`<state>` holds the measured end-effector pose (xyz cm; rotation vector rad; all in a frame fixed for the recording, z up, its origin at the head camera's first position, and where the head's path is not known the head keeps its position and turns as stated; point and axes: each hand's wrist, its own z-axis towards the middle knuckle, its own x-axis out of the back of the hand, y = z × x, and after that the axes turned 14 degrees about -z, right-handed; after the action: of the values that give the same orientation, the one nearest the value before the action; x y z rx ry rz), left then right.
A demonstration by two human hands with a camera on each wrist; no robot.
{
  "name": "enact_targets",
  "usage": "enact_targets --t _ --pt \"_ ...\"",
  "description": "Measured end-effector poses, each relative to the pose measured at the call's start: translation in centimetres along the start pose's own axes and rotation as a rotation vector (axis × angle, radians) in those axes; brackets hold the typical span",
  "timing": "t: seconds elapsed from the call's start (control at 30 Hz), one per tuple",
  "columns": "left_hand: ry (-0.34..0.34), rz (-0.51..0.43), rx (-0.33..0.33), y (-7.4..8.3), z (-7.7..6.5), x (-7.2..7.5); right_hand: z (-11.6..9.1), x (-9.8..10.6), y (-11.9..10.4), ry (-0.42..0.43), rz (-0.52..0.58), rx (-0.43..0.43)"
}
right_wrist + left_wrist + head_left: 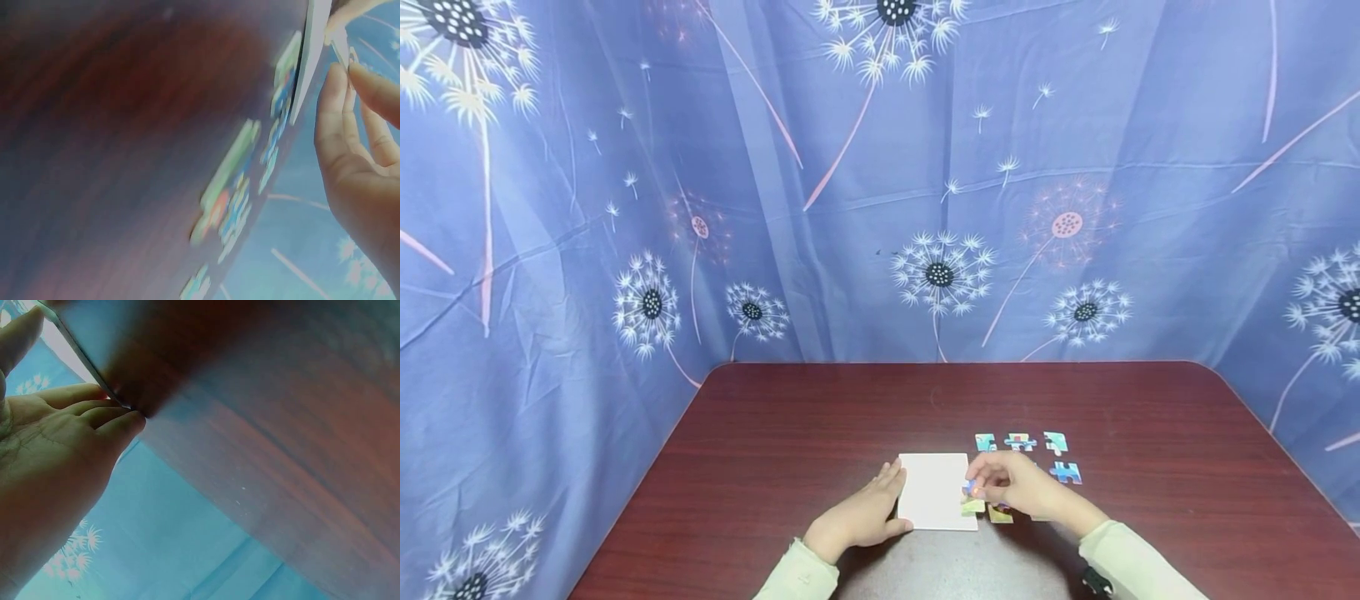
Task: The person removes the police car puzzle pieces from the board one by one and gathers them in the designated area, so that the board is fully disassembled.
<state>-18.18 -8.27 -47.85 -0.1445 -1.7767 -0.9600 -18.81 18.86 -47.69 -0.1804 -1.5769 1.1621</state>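
Note:
My right hand pinches a jigsaw puzzle piece with a blue and yellow-green print between thumb and fingertips. In the head view the piece overlaps the right edge of a square white board. The right wrist view shows that piece edge-on at the fingertips, above the table. My left hand rests along the board's left edge with straight fingers, its thumb by the near corner. The left wrist view has those fingertips right at the board's edge.
Right of the board lie several loose puzzle pieces: a curved-topped one, a blue one and a yellow one among them. My right hand and forearm cover part of this group. A blue dandelion-print curtain stands behind the dark red table.

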Motion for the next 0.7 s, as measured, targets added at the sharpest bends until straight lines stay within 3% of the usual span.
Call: enact_targets --t 0.7 --pt "0.0 0.027 0.008 0.1 0.2 -0.1 -5.9 5.6 3.6 0.14 -0.041 -0.037"
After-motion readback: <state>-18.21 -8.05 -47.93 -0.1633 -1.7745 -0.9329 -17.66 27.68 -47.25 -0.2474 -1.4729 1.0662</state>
